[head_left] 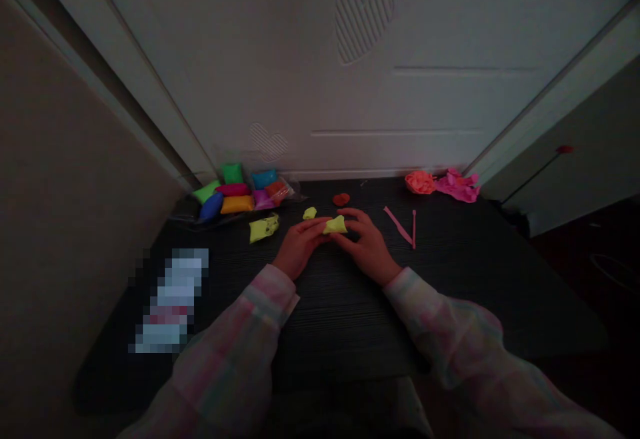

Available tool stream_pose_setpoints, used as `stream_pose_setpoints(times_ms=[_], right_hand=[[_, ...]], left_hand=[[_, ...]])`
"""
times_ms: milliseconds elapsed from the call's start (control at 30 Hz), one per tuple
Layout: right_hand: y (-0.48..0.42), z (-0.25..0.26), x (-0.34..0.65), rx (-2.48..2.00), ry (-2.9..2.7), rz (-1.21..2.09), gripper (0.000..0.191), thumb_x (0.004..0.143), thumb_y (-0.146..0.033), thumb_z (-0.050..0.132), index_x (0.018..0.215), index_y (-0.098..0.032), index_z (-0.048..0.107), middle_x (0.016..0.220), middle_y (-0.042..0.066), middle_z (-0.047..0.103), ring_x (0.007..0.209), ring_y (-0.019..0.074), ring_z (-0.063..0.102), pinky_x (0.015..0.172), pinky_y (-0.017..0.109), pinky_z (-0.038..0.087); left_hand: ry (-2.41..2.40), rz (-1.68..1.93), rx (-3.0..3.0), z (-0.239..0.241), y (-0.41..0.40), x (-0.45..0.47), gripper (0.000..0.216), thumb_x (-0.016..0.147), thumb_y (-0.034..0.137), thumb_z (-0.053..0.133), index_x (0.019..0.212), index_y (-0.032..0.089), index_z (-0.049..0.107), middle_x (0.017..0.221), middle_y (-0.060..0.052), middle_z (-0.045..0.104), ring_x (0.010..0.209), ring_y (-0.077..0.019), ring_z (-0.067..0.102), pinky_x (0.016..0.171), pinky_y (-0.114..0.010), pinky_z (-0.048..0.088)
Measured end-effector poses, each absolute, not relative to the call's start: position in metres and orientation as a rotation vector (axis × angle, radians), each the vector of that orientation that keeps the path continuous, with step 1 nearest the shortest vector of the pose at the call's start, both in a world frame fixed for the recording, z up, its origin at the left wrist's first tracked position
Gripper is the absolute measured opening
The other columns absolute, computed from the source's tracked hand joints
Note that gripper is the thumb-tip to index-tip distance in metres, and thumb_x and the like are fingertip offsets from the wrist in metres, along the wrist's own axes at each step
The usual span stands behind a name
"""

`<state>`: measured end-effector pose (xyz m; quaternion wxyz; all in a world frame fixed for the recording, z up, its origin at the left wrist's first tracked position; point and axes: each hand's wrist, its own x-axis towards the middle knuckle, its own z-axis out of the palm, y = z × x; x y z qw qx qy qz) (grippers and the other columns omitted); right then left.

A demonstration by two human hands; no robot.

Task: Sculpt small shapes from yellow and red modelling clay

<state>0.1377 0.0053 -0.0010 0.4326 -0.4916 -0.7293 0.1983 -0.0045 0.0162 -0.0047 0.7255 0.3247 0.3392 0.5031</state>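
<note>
Between my two hands, above the middle of the dark table, is a soft yellow lump of modelling clay [335,225]. My left hand [303,247] has its fingers closed on the clay's left side. From the right, my right hand [367,244] grips it with bent fingers and thumb. A smaller yellow clay piece [309,213] lies just beyond my left fingers. Further left is a crumpled yellow packet [263,228] with dark marks. A flattened red clay piece [341,199] sits beyond my hands.
Several coloured clay packets [237,204] lie in clear plastic at the back left. Two thin pink tools [400,227] rest right of my hands. Orange [420,182] and pink [457,186] crumpled pieces lie back right. A blurred-out bright object [173,300] is at left. A white panel [320,92] borders the table [345,319].
</note>
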Motion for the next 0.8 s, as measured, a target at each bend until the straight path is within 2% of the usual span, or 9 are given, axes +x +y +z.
stream_pose_setpoints(times_ms=[200, 467, 667, 800], right_hand=[[0.003, 0.0, 0.14, -1.235, -1.797, 0.524, 0.014, 0.07, -0.025, 0.06, 0.083, -0.022, 0.061, 0.106, 0.005, 0.054, 0.102, 0.0178, 0.048, 0.091, 0.038, 0.037], [0.002, 0.003, 0.144, -1.221, -1.793, 0.543, 0.006, 0.069, -0.026, 0.062, 0.071, -0.022, 0.062, 0.104, 0.004, 0.056, 0.102, 0.0182, 0.048, 0.09, 0.039, 0.037], [0.0, 0.003, 0.146, -1.235, -1.791, 0.56, 0.01, 0.068, -0.028, 0.062, 0.075, -0.021, 0.062, 0.109, 0.005, 0.054, 0.103, 0.0182, 0.048, 0.091, 0.039, 0.036], [0.0, 0.004, 0.147, -1.217, -1.782, 0.57, 0.006, 0.069, -0.028, 0.061, 0.069, -0.022, 0.061, 0.107, 0.004, 0.055, 0.103, 0.0179, 0.049, 0.091, 0.04, 0.035]], left_hand=[[0.752, 1.077, 0.685, -0.003, 0.015, -0.003, 0.017, 0.062, 0.014, 0.065, 0.079, 0.015, 0.067, 0.083, -0.002, 0.065, 0.078, -0.0108, 0.058, 0.075, -0.025, 0.042], [0.763, 1.019, 0.705, -0.001, 0.014, -0.003, 0.016, 0.061, 0.016, 0.065, 0.077, 0.015, 0.067, 0.078, -0.002, 0.065, 0.071, -0.0091, 0.057, 0.072, -0.024, 0.042], [0.742, 0.996, 0.684, -0.001, 0.014, -0.004, 0.016, 0.063, 0.016, 0.065, 0.078, 0.014, 0.067, 0.08, -0.002, 0.065, 0.074, -0.0096, 0.057, 0.077, -0.026, 0.041], [0.754, 0.977, 0.689, -0.001, 0.014, -0.004, 0.016, 0.062, 0.015, 0.065, 0.078, 0.015, 0.067, 0.08, -0.002, 0.065, 0.074, -0.0094, 0.056, 0.079, -0.028, 0.04]])
